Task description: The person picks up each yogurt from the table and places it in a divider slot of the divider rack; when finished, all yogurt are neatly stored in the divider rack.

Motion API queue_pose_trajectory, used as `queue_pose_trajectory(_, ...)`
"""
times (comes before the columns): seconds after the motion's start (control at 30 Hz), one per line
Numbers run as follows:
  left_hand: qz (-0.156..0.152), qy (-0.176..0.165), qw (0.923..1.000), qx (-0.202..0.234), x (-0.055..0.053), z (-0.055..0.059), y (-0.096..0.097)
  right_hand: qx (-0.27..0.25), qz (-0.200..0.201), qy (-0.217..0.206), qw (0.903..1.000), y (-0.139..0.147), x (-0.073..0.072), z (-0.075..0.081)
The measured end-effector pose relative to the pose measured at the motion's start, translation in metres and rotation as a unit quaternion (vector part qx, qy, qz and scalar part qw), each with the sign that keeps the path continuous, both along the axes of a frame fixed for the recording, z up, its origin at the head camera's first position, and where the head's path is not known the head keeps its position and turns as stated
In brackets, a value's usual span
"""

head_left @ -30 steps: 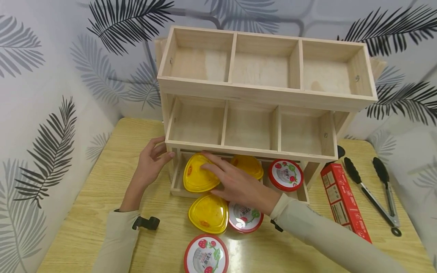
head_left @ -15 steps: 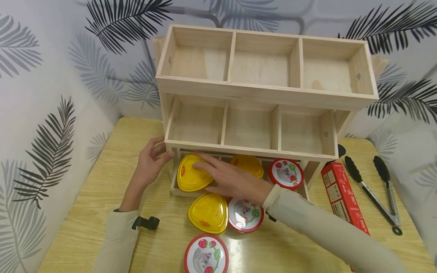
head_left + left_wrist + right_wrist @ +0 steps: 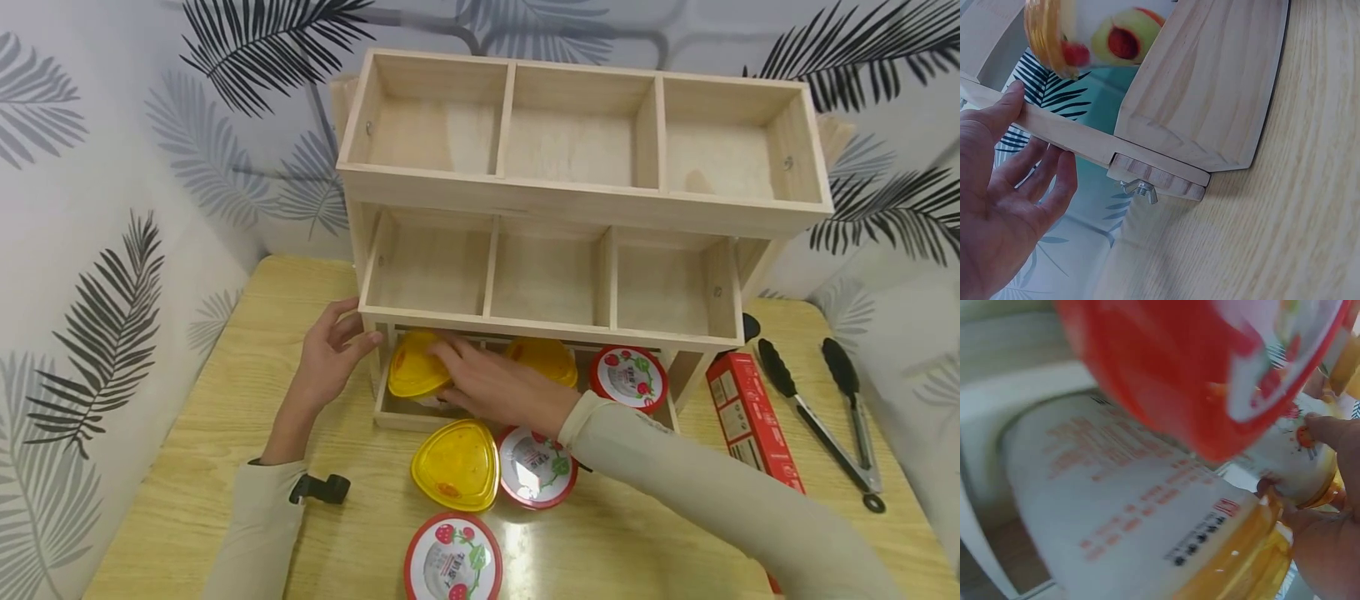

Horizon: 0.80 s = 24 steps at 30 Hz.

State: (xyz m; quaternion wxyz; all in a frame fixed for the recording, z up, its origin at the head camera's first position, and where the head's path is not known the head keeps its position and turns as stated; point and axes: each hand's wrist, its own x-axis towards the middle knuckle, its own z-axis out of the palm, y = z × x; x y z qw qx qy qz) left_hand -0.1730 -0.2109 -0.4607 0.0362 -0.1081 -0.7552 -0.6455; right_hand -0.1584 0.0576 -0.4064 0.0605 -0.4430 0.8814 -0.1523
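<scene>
My left hand (image 3: pixel 326 362) holds the left upright (image 3: pixel 1066 128) of a wooden shelf rack, thumb on one side and fingers on the other. With my right hand (image 3: pixel 506 383) I grip a plastic jar with a yellow rounded-triangular lid (image 3: pixel 411 367), tilted in the left part of the bottom tray (image 3: pixel 408 421). Fruit pictures on a jar (image 3: pixel 1125 37) show in the left wrist view. A second yellow-lidded jar (image 3: pixel 543 358) stands in the tray's middle, partly behind my right hand. To its right is a red-lidded jar (image 3: pixel 628 379).
In front of the tray stand another yellow-lidded jar (image 3: pixel 456 465) and two red-lidded jars, one (image 3: pixel 536 471) beside it and one (image 3: pixel 452 558) nearer. A red box (image 3: pixel 750 417) and metal tongs (image 3: pixel 832 433) lie right. The middle shelf (image 3: pixel 551 279) overhangs the bottom tray.
My right hand has moved left and slightly back with the yellow-lidded jar, which now tilts and sits further into the tray's left part. The left hand keeps its place on the upright.
</scene>
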Motion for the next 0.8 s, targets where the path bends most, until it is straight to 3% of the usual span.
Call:
queue_pose_trajectory(0.27, 0.003, -0.008, 1.0000, -0.003, 0.0001, -0.0008, -0.0011, 0.031, -0.026, 0.035, 0.9986, -0.0071, -0.0006, 0.0031)
queue_pose_trajectory(0.47, 0.001, -0.006, 1.0000, -0.004, 0.0001, 0.0004, -0.0009, 0.025, -0.046, 0.080, 0.9954, -0.0059, -0.0001, 0.0018)
queue_pose_trajectory(0.7, 0.002, -0.005, 1.0000, -0.005, 0.0002, 0.0004, -0.0013, 0.035, -0.058, 0.168, 0.9835, -0.0055, -0.0005, -0.0029)
queue_pose_trajectory(0.8, 0.002, -0.005, 1.0000, -0.003, 0.0005, -0.0002, -0.0014, 0.037, -0.064, 0.179, 0.9811, -0.0055, 0.0005, -0.0034)
